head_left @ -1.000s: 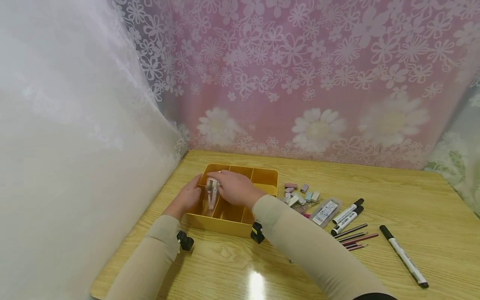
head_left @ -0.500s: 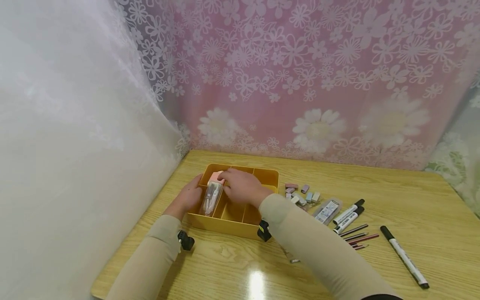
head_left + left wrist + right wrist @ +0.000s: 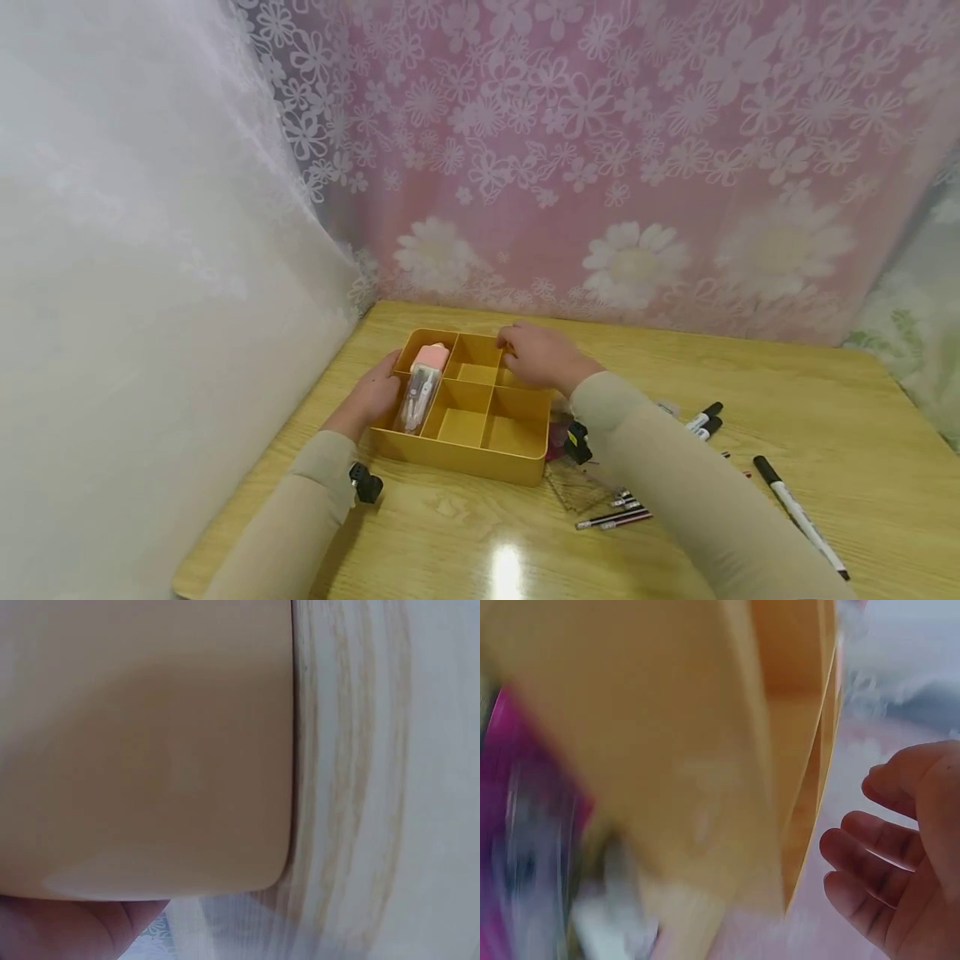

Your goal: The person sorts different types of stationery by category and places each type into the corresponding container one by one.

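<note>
A yellow divided storage box (image 3: 457, 465) sits on the table. My left hand (image 3: 373, 392) grips its left side; in the left wrist view, part of that hand (image 3: 67, 926) lies against the box wall (image 3: 165, 765). A clear case with a pink lid (image 3: 423, 387), holding white pen-shaped things, lies across the left compartments, its lid end toward the back. My right hand (image 3: 542, 357) is over the back right compartment. Seen in the right wrist view, its fingers (image 3: 866, 870) are loosely bent, with nothing between them, beside the box rim.
Several dark pencils (image 3: 615, 518) lie at the box's front right, near a crumpled clear bag (image 3: 577, 487). Black-capped markers (image 3: 703, 421) lie farther right, with another marker (image 3: 802, 517) near the right edge. A floral curtain (image 3: 600, 167) hangs behind the table.
My right hand has let go of the pink-lidded case, now resting in the box, and moved right toward the back right compartment. My left hand has stayed at the box's left side.
</note>
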Tool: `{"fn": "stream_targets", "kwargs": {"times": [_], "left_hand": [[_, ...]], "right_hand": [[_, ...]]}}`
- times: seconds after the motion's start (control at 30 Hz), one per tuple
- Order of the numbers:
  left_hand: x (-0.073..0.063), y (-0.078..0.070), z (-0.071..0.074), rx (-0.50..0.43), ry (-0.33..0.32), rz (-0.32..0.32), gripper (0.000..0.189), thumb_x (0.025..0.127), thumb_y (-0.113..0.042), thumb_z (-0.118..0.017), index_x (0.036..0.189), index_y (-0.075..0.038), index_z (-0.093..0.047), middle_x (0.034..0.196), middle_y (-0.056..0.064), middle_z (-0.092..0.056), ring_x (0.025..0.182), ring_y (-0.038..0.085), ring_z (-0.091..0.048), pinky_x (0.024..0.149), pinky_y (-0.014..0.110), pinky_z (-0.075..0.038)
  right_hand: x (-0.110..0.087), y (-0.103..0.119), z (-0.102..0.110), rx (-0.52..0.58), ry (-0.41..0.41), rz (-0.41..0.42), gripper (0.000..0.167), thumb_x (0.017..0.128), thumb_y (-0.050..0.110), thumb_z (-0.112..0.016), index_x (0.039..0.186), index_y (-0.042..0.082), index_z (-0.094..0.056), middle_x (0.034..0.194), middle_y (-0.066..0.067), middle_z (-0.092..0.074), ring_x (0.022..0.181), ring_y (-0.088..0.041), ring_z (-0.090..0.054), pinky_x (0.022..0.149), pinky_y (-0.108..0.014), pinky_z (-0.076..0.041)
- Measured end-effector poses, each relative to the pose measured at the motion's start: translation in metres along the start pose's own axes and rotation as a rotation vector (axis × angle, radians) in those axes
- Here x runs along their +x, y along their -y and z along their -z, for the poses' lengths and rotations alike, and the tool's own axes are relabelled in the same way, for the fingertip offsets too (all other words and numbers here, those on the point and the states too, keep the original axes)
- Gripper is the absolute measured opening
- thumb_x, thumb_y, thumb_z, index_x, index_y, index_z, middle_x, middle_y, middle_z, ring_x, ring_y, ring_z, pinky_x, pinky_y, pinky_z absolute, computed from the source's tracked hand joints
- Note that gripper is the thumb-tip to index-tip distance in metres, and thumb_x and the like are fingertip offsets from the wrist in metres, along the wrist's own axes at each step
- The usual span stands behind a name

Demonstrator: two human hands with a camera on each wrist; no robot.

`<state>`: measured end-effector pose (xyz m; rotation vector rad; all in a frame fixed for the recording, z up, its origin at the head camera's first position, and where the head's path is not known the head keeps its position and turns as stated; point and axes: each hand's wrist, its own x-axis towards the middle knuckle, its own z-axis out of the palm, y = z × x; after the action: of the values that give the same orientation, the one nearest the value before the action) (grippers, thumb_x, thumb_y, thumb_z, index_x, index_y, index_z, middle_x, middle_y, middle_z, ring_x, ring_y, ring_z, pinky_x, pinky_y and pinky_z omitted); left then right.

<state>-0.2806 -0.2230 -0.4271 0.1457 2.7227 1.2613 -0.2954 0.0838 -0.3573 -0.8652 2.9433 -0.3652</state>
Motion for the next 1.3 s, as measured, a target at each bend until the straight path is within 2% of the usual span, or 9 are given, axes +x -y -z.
{"fn": "stream_targets", "kwargs": {"times": [0.47, 0.57, 0.63, 0.7, 0.77, 0.9, 1.0, 1.07, 1.3], "left_hand": [[-0.002, 0.0, 0.0, -0.041, 0.005, 0.006, 0.059, 0.105, -0.014, -0.029, 0.163, -0.016, -0.021, 0.163, 0.012, -0.028, 0.15, 0.035, -0.022, 0.119, 0.056, -0.018], [-0.002, 0.0, 0.001, -0.045, 0.007, 0.004, 0.058, 0.105, -0.014, -0.029, 0.163, -0.015, -0.022, 0.163, 0.012, -0.03, 0.15, 0.035, -0.023, 0.119, 0.056, -0.019], [-0.003, 0.0, 0.0, -0.048, 0.008, 0.008, 0.058, 0.105, -0.014, -0.03, 0.162, -0.015, -0.022, 0.162, 0.012, -0.031, 0.149, 0.035, -0.024, 0.119, 0.056, -0.019], [-0.003, 0.0, 0.0, -0.049, 0.006, 0.012, 0.058, 0.105, -0.014, -0.03, 0.162, -0.015, -0.023, 0.162, 0.012, -0.031, 0.149, 0.035, -0.024, 0.119, 0.056, -0.019], [-0.003, 0.0, 0.0, -0.046, 0.003, 0.014, 0.058, 0.105, -0.014, -0.03, 0.162, -0.015, -0.023, 0.162, 0.012, -0.031, 0.15, 0.035, -0.024, 0.119, 0.056, -0.019], [-0.003, 0.0, 0.0, -0.039, 0.003, 0.011, 0.058, 0.104, -0.013, -0.029, 0.162, -0.015, -0.023, 0.162, 0.012, -0.031, 0.15, 0.035, -0.023, 0.119, 0.056, -0.019], [-0.003, 0.001, 0.0, -0.033, 0.002, 0.004, 0.059, 0.104, -0.013, -0.029, 0.163, -0.014, -0.022, 0.163, 0.013, -0.03, 0.15, 0.036, -0.023, 0.119, 0.056, -0.019], [-0.002, 0.002, 0.0, -0.03, -0.002, 0.004, 0.059, 0.104, -0.014, -0.029, 0.163, -0.015, -0.022, 0.163, 0.012, -0.03, 0.15, 0.035, -0.023, 0.119, 0.056, -0.019], [-0.001, 0.003, 0.0, -0.027, -0.003, 0.001, 0.058, 0.105, -0.013, -0.029, 0.162, -0.014, -0.023, 0.163, 0.012, -0.03, 0.15, 0.035, -0.023, 0.119, 0.056, -0.019]], "right_hand": [[-0.052, -0.112, 0.013, -0.098, 0.111, -0.128, 0.033, 0.1, 0.014, -0.053, 0.127, -0.003, -0.063, 0.124, -0.021, -0.065, 0.109, -0.039, -0.063, 0.09, -0.055, -0.051], [-0.066, -0.13, 0.014, -0.113, 0.154, -0.178, 0.025, 0.098, 0.015, -0.053, 0.114, 0.0, -0.067, 0.107, -0.015, -0.067, 0.091, -0.031, -0.063, 0.078, -0.049, -0.052], [-0.074, -0.14, 0.014, -0.105, 0.186, -0.204, 0.017, 0.097, 0.015, -0.053, 0.099, 0.003, -0.065, 0.087, -0.009, -0.061, 0.073, -0.023, -0.054, 0.067, -0.042, -0.046], [-0.081, -0.148, 0.014, -0.093, 0.214, -0.239, 0.014, 0.097, 0.016, -0.052, 0.089, 0.007, -0.061, 0.077, -0.004, -0.051, 0.066, -0.018, -0.04, 0.063, -0.038, -0.037], [-0.087, -0.152, 0.013, -0.077, 0.243, -0.265, 0.016, 0.097, 0.017, -0.052, 0.086, 0.008, -0.059, 0.073, -0.004, -0.047, 0.064, -0.018, -0.038, 0.062, -0.038, -0.034], [-0.097, -0.159, 0.011, -0.055, 0.28, -0.307, 0.02, 0.098, 0.02, -0.053, 0.096, 0.004, -0.064, 0.083, -0.008, -0.058, 0.068, -0.02, -0.047, 0.066, -0.04, -0.04], [-0.105, -0.16, 0.009, -0.034, 0.289, -0.367, 0.035, 0.1, 0.025, -0.054, 0.116, -0.004, -0.064, 0.098, -0.013, -0.063, 0.065, -0.022, -0.052, 0.066, -0.042, -0.044], [-0.109, -0.161, 0.007, -0.032, 0.295, -0.415, 0.041, 0.1, 0.03, -0.055, 0.117, -0.006, -0.065, 0.097, -0.015, -0.065, 0.063, -0.021, -0.053, 0.065, -0.042, -0.045], [-0.119, -0.161, -0.002, 0.012, 0.307, -0.536, 0.045, 0.099, 0.05, -0.055, 0.083, 0.01, -0.069, 0.074, -0.006, -0.065, 0.057, -0.018, -0.054, 0.056, -0.035, -0.044]]}}
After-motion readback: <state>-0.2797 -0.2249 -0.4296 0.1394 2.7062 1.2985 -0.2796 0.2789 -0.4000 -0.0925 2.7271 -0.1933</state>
